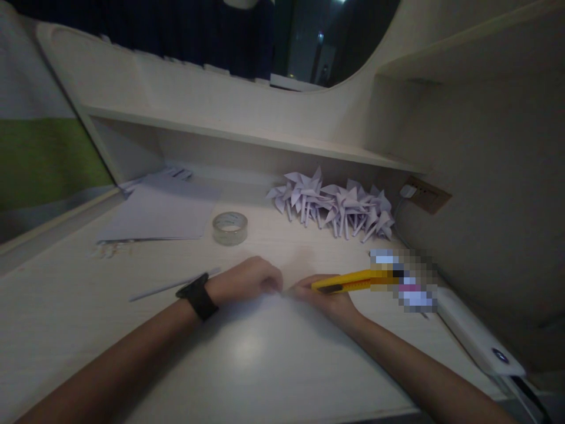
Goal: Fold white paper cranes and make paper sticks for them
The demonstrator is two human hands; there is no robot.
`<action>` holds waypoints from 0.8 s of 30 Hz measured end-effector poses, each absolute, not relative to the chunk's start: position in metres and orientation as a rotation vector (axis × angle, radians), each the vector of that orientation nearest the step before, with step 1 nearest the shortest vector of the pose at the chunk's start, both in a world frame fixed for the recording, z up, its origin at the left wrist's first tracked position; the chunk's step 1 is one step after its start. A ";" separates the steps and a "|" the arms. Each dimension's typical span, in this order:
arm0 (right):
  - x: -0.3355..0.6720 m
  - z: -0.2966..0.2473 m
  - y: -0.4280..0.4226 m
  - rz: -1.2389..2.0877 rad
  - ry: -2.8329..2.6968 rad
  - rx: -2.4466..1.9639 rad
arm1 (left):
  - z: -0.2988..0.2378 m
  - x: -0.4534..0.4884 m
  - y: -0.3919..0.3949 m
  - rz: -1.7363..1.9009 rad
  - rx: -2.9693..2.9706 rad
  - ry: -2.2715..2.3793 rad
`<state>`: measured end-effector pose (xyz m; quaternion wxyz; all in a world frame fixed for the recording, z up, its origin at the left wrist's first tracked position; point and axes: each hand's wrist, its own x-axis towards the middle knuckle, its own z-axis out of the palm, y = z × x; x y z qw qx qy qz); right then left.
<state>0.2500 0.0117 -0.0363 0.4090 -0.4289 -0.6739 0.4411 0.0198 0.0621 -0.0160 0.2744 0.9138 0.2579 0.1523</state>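
Near the middle of the pale desk (62,318), the 2 hands meet knuckle to knuckle. The left hand (249,281), with a black wristwatch (197,296) on its wrist, is curled into a loose fist with the fingertips tucked down on the desk; whether it pinches anything cannot be told in the dim light. The right hand (329,297) lies just right of it, closed around a yellow utility knife (348,281). The knife lies almost flat, its body running off to the right above the hand; its tip is hidden between the 2 hands.

Left of the watch, a thin pale strip (174,285) lies slantwise on the desk. Farther back stands a roll of clear tape (230,228), with sheets of paper (163,209) spread to its left. At the far right, under the shelf (247,136), a heap of paper pinwheels (338,206) lies against the back panel, beside a wall socket (426,194). A long white device (479,340) rests along the near right edge.
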 end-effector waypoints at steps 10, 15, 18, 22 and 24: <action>0.246 -0.020 0.000 0.876 -1.887 -1.044 | -0.019 0.024 0.070 0.373 2.478 0.636; 0.246 -0.019 -0.003 0.785 -1.946 -1.059 | -0.019 0.024 0.068 0.392 2.503 0.617; 0.246 -0.021 -0.002 0.781 -1.942 -1.054 | -0.020 0.024 0.069 0.385 2.512 0.626; 0.247 -0.025 -0.001 0.802 -1.914 -1.050 | -0.020 0.024 0.068 0.397 2.511 0.643; 0.247 -0.027 -0.001 0.807 -1.912 -1.052 | -0.019 0.025 0.067 0.403 2.503 0.648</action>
